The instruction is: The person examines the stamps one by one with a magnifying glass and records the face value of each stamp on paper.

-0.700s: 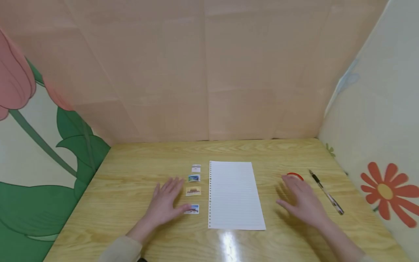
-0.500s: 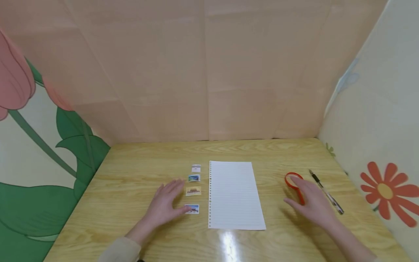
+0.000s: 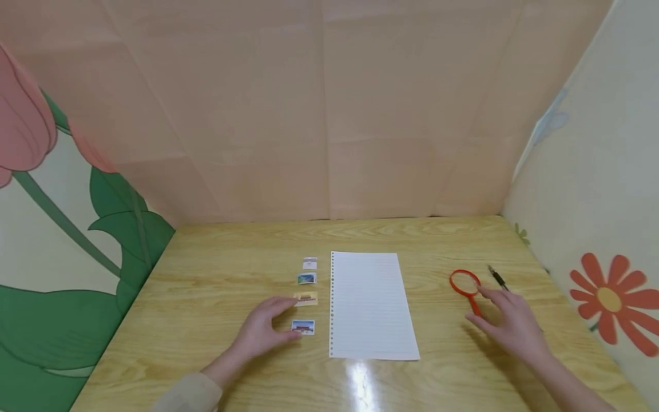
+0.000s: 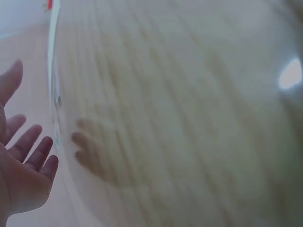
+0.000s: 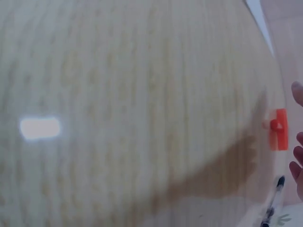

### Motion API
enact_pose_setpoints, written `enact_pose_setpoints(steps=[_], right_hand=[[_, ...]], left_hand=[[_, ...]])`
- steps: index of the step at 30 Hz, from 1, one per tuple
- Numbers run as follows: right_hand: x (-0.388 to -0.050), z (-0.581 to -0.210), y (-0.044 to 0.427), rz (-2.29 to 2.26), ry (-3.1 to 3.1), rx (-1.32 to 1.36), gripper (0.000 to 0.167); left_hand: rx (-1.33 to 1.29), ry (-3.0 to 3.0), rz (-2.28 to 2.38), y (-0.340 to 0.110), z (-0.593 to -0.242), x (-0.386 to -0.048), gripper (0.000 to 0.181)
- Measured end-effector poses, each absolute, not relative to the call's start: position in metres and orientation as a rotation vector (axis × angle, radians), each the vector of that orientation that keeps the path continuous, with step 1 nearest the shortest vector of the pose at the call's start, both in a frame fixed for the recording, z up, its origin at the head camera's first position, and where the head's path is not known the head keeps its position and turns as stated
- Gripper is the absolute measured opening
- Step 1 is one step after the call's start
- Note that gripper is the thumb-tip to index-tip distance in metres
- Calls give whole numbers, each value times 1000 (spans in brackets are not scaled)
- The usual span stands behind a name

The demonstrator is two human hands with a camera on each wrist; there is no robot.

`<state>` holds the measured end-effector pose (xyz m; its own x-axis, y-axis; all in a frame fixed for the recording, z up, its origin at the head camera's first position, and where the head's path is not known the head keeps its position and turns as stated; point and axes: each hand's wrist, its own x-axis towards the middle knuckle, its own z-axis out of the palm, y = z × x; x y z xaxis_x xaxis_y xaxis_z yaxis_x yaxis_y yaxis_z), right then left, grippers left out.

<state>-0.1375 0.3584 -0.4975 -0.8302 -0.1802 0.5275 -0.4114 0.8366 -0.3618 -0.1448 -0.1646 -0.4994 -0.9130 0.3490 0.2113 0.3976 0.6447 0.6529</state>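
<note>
We find both hands relaxed, gripping nothing: left hand (image 3: 261, 328) by the small cards (image 3: 306, 278), right hand (image 3: 515, 329) beside the magnifying glass (image 3: 467, 293) on the desk (image 3: 221, 269). We judge a low sideways sweep could scatter cards or roll the pen (image 3: 497, 277).

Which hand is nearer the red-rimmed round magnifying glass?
Right. The right hand is beside the red-rimmed magnifying glass; the left hand is across the white lined paper sheet.

The sheet (image 3: 372, 306) lies on the table (image 3: 226, 257), low in the middle of the frame. Four cards (image 3: 307, 278) form a column just left of it; rightward come the magnifier (image 3: 469, 294), then the pen (image 3: 497, 277).
</note>
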Motion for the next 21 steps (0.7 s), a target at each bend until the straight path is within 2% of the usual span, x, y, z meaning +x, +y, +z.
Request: enact_pose_setpoints(steps=[11,21], right_hand=[[-130,-519,367,717,-2637,266,72],[-131,-532,366,656,-2556,204,64]], left_hand=[[-579,-2802,-1225,-164,-508,-145,64],[-674,-2797,-1177,-167,-514,-150,60]])
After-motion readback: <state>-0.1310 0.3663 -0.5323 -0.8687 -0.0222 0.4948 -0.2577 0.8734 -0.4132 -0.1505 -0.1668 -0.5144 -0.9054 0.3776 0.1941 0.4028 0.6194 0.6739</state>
